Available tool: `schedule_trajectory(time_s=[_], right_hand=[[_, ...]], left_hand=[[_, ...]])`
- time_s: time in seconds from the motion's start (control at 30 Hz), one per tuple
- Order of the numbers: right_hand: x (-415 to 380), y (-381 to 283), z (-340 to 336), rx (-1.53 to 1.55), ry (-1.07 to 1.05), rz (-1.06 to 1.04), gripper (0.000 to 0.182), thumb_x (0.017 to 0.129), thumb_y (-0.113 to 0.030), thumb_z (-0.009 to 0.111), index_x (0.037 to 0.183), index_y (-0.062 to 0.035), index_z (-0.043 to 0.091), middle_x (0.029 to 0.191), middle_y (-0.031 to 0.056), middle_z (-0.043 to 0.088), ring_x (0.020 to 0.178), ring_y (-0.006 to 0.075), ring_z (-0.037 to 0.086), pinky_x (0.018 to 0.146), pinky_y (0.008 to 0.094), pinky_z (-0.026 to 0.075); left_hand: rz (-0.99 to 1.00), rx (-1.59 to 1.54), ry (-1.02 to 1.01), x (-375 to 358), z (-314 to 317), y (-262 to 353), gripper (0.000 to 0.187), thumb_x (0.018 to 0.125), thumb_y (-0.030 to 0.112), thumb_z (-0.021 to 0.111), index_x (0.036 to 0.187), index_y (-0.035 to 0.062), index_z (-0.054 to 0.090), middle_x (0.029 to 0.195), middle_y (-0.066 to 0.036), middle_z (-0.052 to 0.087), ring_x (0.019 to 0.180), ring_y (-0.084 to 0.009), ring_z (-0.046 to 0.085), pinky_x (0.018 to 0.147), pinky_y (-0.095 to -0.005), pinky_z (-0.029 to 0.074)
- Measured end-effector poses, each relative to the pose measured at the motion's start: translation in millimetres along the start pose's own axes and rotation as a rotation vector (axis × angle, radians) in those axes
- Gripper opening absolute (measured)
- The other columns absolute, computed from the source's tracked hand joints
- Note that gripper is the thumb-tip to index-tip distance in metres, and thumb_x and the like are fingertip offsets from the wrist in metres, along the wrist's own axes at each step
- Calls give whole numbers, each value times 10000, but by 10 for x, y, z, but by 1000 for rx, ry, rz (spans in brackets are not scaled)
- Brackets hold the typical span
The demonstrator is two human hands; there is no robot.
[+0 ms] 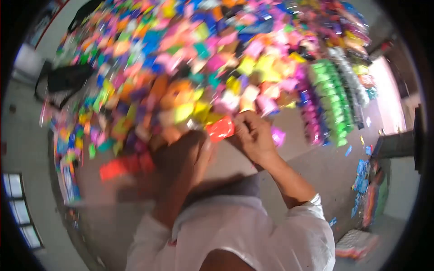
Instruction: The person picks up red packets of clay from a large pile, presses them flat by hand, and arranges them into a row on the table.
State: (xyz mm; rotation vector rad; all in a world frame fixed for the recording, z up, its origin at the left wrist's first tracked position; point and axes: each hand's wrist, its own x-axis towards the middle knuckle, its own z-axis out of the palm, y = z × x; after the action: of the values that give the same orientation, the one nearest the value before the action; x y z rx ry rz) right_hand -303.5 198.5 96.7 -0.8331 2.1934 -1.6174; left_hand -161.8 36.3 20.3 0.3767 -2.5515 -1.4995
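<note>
We see a glossy red packet (pixel 220 128) near the middle of the frame, between the two hands. The right hand (pixel 256 135), just right of centre, has its fingers curled and closed on the packet's right edge. The left hand (pixel 199 147) comes up from the lower left of centre, its thumb side next to the packet's lower left edge (motion blurs it, so we cannot tell whether it is closed on the packet).

Just right of the right hand lies a magenta packet (pixel 278 136). Above the hands, a heap of many-coloured packets (pixel 181 49) fills the upper part of the frame. At right of centre we find a pink strip (pixel 309 119) and a bright green strip (pixel 330 104) running side by side. Left of the left hand, a red strip (pixel 126 166) lies on the brown surface (pixel 289 165). A black bag (pixel 70 77) sits at the upper left.
</note>
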Motion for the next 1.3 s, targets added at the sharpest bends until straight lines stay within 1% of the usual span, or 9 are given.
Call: schedule_trajectory(time_s=[0.03,0.1,0.17,0.33,0.47,0.7,0.9,0.97,1.3], right_hand=[[-133,50,204,60,59,71,102,892,-98,577,851,-7,554,643,68,535,574,110,510,529,273,413],[-337,47,519,192,77,100,114,908,-103,569,845,-8,559,646,34,530,584,83,488,526,254,403],[-486,89,765,320,158,103,158,945,-120,549,838,-7,568,678,-19,541,601,51,472,534,217,395],[-705,73,1224,240,130,88,134,930,-102,570,846,2,563,695,-16,549,614,48,478,547,209,398],[-838,60,1458,397,43,67,87,927,-76,569,888,1,555,713,-12,556,619,45,485,550,199,398],[-883,151,1537,391,-218,82,108,939,-109,570,925,-6,543,722,-10,559,619,42,486,547,186,390],[-830,147,1567,565,-228,329,163,931,-177,601,970,-21,578,709,-9,554,595,42,472,505,194,379],[-815,212,1534,474,-374,304,164,916,-176,623,958,-18,611,726,0,577,597,48,483,495,200,374],[-791,307,1581,838,-258,334,218,925,-234,608,937,-20,647,705,7,608,559,55,470,502,199,364]], left_hand=[[-137,-338,-35,10,-126,418,461,1018,403,273,893,49,540,721,-21,507,635,-100,456,599,-254,398],[-18,-375,-28,-33,-273,326,480,1019,408,267,937,32,554,739,-34,531,654,-107,481,608,-249,407],[-83,-434,-15,-231,-350,242,461,1008,424,305,937,42,553,745,-25,520,663,-109,474,613,-262,406],[18,-460,106,-733,-323,107,414,1001,391,383,1034,20,563,816,-18,552,689,-91,495,623,-253,432],[-89,-456,115,-949,-432,-153,382,988,365,422,1090,27,568,832,-18,559,700,-92,499,637,-262,438],[-141,-530,220,-1101,-501,-337,394,971,398,454,1011,22,566,680,-14,500,612,-97,465,561,-272,400],[-204,-559,192,-1043,-484,-352,395,989,373,431,1070,20,589,720,-6,533,629,-83,474,568,-252,422],[-199,-511,180,-1034,-469,-285,378,979,360,453,1065,16,586,735,-22,558,632,-96,491,578,-270,430],[-171,-530,150,-973,-486,-255,369,969,369,483,1028,21,589,783,-37,593,684,-103,503,621,-285,433]])
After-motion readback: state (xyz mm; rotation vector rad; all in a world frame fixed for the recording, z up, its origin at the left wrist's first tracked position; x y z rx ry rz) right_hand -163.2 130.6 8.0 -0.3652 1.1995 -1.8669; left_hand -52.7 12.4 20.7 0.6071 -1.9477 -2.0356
